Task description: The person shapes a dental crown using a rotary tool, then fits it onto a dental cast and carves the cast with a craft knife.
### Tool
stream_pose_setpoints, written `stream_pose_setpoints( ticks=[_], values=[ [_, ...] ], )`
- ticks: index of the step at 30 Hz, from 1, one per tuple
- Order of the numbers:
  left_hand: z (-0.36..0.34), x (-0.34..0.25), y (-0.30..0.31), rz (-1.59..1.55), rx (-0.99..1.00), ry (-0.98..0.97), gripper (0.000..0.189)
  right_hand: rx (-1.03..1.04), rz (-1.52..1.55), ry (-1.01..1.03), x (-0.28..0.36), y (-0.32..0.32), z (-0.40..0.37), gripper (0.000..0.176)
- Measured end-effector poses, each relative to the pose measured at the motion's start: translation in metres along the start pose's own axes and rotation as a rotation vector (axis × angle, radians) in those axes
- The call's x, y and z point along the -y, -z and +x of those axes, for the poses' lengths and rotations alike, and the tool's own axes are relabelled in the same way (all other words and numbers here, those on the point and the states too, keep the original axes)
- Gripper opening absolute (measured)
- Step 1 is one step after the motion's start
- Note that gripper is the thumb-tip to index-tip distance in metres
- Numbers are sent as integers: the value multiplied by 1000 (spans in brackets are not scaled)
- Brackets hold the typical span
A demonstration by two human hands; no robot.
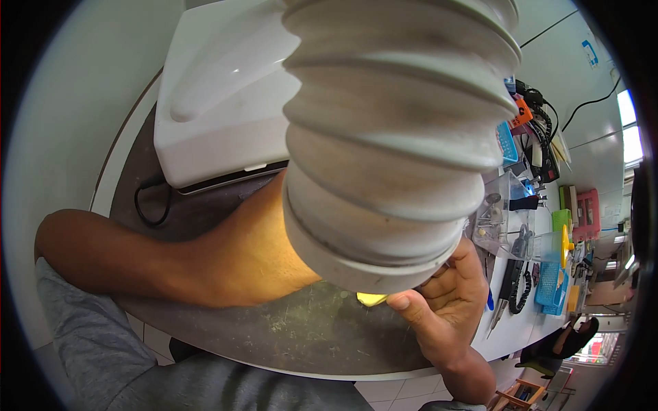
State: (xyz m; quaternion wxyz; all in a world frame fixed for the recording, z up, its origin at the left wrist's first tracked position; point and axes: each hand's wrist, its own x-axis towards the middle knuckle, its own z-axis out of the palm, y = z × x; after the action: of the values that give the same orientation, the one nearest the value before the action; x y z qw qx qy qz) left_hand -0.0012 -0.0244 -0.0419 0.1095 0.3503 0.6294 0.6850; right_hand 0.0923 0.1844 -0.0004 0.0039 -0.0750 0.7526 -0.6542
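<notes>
Under the lower rim of a wide, ribbed grey-white plastic hose [391,137], which filled the middle of the view close to the camera, a small pale-yellow piece [371,299] showed just above the tabletop. The right hand [449,308] rose from the lower right with its palm bare and turned towards the camera. Its thumb [411,305] reached left, with the tip just beside the yellow piece. The fingers curled up against the hose rim and their tips were hidden, so it could not be told whether that grip pinched the piece or merely lay next to it.

The bare left forearm [226,260] lay across the scuffed dark grey tabletop [301,335] from the left. The left hand was lost behind the hose, and its grip could not be judged.

Behind the forearm stood a white moulded machine housing [219,96], with a black cable loop [147,205] beside it. To the right of the hose sat clear plastic boxes [504,219], a black handpiece with a coiled cord [510,284] and a blue mesh basket [548,284]. Grey fabric clothing [103,356] filled the lower left.
</notes>
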Motion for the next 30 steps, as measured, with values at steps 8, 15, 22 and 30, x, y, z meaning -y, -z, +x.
stream_pose_setpoints(
  ticks=[8, 15, 22, 30],
  values=[
    [0, -3, -5, 0, -76, -68, 56, 22, 6, 28, 0, -1, 1, 54],
    [0, -6, -17, -26, -211, -90, 53, 37, 130, 6, 0, -1, 3, 54],
    [0, -21, -1, 165, -5, -48, 54, 9, 248, -43, -1, 1, 4, 54],
    [-1, 1, -9, -21, -98, -118, 54, -35, 331, -108, 0, 3, 7, 50]
  ],
)
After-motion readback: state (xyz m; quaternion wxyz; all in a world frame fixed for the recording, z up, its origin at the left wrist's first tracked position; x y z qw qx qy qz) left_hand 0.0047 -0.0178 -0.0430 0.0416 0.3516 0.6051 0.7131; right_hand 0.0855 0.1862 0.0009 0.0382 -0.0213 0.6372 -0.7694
